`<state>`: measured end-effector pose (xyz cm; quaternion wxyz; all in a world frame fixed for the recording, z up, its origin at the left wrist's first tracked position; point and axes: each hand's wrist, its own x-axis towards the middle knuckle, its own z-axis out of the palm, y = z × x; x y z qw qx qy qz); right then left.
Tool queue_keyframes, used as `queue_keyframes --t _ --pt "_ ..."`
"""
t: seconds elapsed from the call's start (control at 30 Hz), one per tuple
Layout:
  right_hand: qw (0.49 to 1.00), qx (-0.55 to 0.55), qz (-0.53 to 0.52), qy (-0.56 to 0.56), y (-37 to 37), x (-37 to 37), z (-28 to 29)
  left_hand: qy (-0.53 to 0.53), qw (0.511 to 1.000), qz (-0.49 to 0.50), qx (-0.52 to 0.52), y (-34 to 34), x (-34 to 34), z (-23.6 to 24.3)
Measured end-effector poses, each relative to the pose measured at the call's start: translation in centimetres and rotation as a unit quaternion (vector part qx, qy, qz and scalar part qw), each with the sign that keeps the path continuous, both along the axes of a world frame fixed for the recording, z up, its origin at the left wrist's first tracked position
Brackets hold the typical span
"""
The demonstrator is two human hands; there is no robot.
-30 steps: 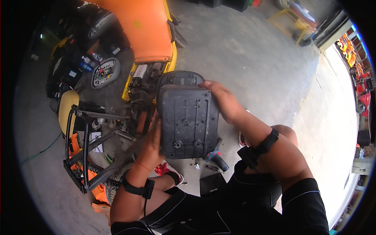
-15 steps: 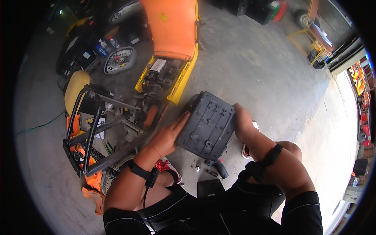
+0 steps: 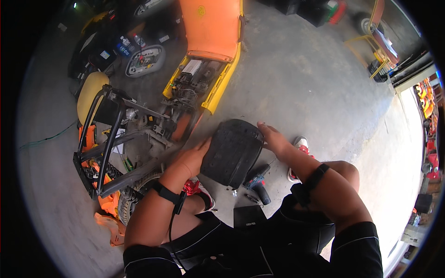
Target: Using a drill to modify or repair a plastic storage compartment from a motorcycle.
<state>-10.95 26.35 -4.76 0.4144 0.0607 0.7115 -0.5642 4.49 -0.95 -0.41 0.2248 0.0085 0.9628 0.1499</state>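
Note:
Between my palms, above the floor in front of my knees, I hold a black seat cushion (image 3: 232, 153) with rounded corners. My left hand (image 3: 191, 158) presses against its left side, fingers pointing forward. On the opposite side, my right hand (image 3: 274, 139) grips near the far right corner, with the thumb side uppermost. A smooth, dark outer face of the cushion now shows; its ribbed base is out of sight. Beneath it on the floor lie a cordless drill (image 3: 258, 184), a small metal piece (image 3: 234, 192) and a dark hand tool (image 3: 251, 199).
A yellow and orange scooter body (image 3: 208, 32) with exposed wiring lies ahead. To the left stands a black tubular frame (image 3: 109, 143) beside orange panels. A flat black box (image 3: 250, 217) sits between my feet. At the far right is a yellow-framed chair (image 3: 378, 51).
My hands have turned the seat cushion over, from its ribbed base to a smooth face, and lowered it slightly. More of the drill and my right shoe shows.

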Motion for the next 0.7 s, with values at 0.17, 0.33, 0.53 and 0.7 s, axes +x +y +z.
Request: queue_keyframes --t 0.17,0.33,0.53,0.7 --pt "0.844 0.178 0.213 0.458 -1.8 3.2 5.6 -0.171 0.983 0.020 -0.059 0.0 -2.0 0.5" --pt "0.709 0.097 0.256 0.650 -4.0 5.8 11.8 -0.145 0.989 0.006 -0.009 -0.3 -2.4 1.1" --pt "0.669 0.063 0.251 0.697 -3.5 7.6 14.7 -0.069 0.990 -0.035 0.117 -0.2 -1.5 -2.5" --pt "0.707 0.018 0.240 0.665 -2.9 7.8 15.3 -0.045 0.976 -0.052 0.207 1.7 -2.2 1.2"
